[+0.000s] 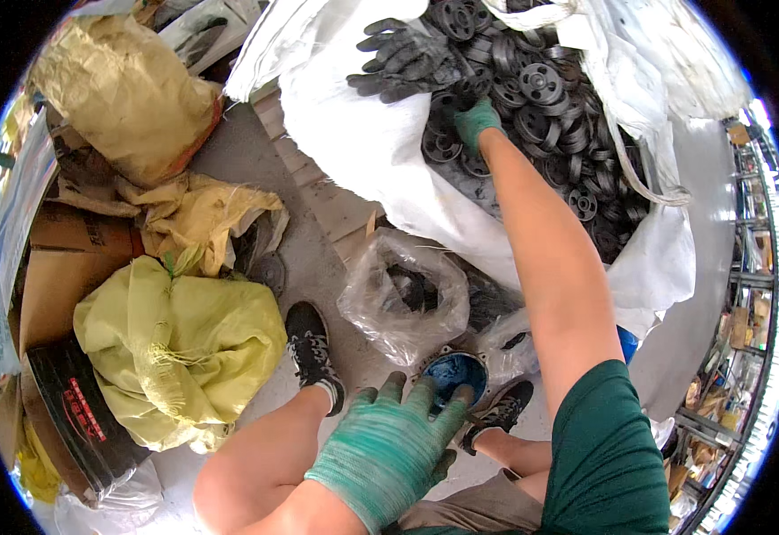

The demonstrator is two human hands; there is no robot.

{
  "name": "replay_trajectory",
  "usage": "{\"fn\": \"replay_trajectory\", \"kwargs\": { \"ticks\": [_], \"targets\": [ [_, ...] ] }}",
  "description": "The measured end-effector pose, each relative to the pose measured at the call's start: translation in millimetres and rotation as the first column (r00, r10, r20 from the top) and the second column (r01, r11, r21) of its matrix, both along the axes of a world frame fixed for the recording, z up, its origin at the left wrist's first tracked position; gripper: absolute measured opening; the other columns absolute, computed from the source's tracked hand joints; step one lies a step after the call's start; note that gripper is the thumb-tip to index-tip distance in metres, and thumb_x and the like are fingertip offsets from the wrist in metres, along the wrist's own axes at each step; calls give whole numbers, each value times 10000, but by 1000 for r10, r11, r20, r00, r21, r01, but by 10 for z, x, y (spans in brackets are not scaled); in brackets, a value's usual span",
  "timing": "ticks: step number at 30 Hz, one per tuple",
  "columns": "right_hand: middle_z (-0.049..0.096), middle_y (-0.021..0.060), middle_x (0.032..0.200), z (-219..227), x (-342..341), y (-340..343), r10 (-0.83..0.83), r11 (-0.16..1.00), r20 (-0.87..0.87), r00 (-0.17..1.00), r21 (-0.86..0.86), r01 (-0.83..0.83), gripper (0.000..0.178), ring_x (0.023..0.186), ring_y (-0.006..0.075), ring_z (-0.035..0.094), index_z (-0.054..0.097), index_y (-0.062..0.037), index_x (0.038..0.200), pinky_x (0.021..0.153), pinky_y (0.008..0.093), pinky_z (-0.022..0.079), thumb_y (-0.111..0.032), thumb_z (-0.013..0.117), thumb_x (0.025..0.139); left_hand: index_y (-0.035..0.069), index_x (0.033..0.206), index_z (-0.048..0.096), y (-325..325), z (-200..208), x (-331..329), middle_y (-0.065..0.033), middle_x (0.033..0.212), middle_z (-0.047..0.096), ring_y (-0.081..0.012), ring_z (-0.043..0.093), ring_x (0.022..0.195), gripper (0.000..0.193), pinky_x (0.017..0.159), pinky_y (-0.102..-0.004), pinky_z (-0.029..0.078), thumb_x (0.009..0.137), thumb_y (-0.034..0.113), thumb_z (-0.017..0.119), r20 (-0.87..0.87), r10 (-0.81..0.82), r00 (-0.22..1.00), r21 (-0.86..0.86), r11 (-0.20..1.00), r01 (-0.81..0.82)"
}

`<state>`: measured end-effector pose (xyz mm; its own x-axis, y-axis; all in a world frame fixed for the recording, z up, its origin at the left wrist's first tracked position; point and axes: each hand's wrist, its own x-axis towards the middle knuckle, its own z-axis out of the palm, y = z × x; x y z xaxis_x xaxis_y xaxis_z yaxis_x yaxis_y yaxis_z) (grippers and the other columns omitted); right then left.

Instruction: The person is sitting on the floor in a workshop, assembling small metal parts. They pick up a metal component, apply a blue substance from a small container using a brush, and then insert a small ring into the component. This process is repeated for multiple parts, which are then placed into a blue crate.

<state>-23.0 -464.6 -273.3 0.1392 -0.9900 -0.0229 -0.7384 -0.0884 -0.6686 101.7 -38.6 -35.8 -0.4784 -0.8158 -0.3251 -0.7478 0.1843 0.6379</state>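
Observation:
My left hand [387, 453], in a green glove with grey fingertips, is open with its fingers spread, back upward. Its fingertips overlap the near side of a round, dark-rimmed container with a blue inside [454, 373]; I cannot tell whether they touch it. My right hand [478, 120], gloved in green, reaches into a large white woven sack [336, 116] full of black spoked wheels [541, 83]. Its dark fingertips merge with the wheels, so I cannot see whether one is gripped. Just left of that hand, a black glove [403, 61] lies at the sack's opening.
A clear plastic bag [398, 290] with dark parts inside stands between my feet and the sack. On the left are a yellow woven sack [175, 348], a cardboard box [68, 276], a black box [86, 419] and a tan sack [131, 98]. Loaded shelves [741, 330] line the right side.

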Motion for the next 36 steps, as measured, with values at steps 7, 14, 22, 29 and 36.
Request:
{"fn": "replay_trajectory", "kwargs": {
  "ticks": [7, 14, 22, 29, 36],
  "targets": [
    [652, 239, 1315, 470, -232, 405, 226, 972, -440, 869, 49, -228, 622, 1208, 397, 623, 630, -40, 1322, 1020, 421, 499, -455, 718, 866, 59, 1404, 520, -18, 138, -32, -268, 1299, 585, -469, 630, 1086, 623, 878, -517, 538, 877, 333, 708, -9, -35, 999, 49, 998, 35],
    [691, 189, 1225, 2561, -1008, 2034, 411, 910, -219, 885, 159, -383, 521, 1044, 230, 683, 583, 1, 1361, 925, 360, 549, -204, 761, 916, -33, 1417, 480, -68, 342, -78, -244, 1300, 607, -396, 656, 1078, 701, 932, -501, 540, 908, 402, 687, -56, 345, 937, -386, 858, -339],
    [687, 110, 1200, 3129, -1313, 3432, 648, 651, 494, 580, 35, -758, 604, 1089, 162, 651, 611, -51, 1369, 937, 324, 529, -324, 817, 871, 39, 1469, 528, 177, 357, -274, -95, 1300, 661, -164, 637, 1143, 904, 887, -295, 540, 927, 762, 522, -827, 409, 385, 417, 906, -68],
    [634, 211, 1318, 1775, -1952, 4179, 614, 784, -239, 752, 295, -546, 638, 1121, 366, 661, 529, -62, 1440, 988, 446, 526, -270, 747, 877, 65, 1259, 658, 304, 237, -332, -78, 1069, 738, -199, 719, 888, 673, 685, -344, 594, 999, 657, 472, -793, 604, 73, 586, 791, -178],
    [670, 215, 1257, 789, -1809, 4727, 725, 623, -257, 639, 641, -449, 612, 1123, 396, 654, 539, -147, 1439, 956, 480, 518, -279, 734, 874, 147, 1389, 597, 168, 334, -437, -13, 1136, 691, -98, 633, 979, 608, 851, -270, 532, 1033, 623, 466, -780, 614, -121, 624, 750, -218]
  ]
}}
